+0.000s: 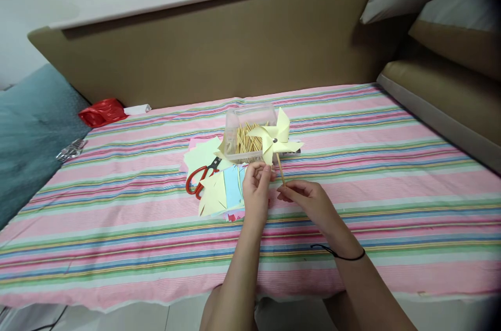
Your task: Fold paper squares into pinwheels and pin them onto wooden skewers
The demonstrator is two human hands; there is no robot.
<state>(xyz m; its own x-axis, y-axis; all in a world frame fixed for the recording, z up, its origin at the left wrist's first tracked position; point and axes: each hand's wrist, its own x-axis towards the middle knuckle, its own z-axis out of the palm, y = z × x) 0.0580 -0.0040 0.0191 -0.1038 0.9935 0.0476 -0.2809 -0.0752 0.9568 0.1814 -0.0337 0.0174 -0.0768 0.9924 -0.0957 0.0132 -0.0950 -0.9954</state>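
Observation:
A pale yellow paper pinwheel (282,130) stands upright on a thin wooden stick (280,168). My right hand (305,196) pinches the lower end of that stick between thumb and fingers. Just left of it, my left hand (256,185) has its fingers curled beneath the pinwheel's lower blade; whether they grip anything is hidden. Behind the pinwheel is a clear plastic box (233,127) full of wooden sticks (246,139). Red-handled scissors (201,177) lie on coloured paper sheets (203,154). Cut yellow paper (213,194) and blue paper (234,185) sit beside my left hand.
A striped cloth (129,205) covers the seat. At the far left are a red plastic bag (102,113), a small white box (136,109), a shiny clear packet (71,150) and a teal cushion (35,127). A brown backrest (219,49) rises behind; cushions (457,33) lean at right.

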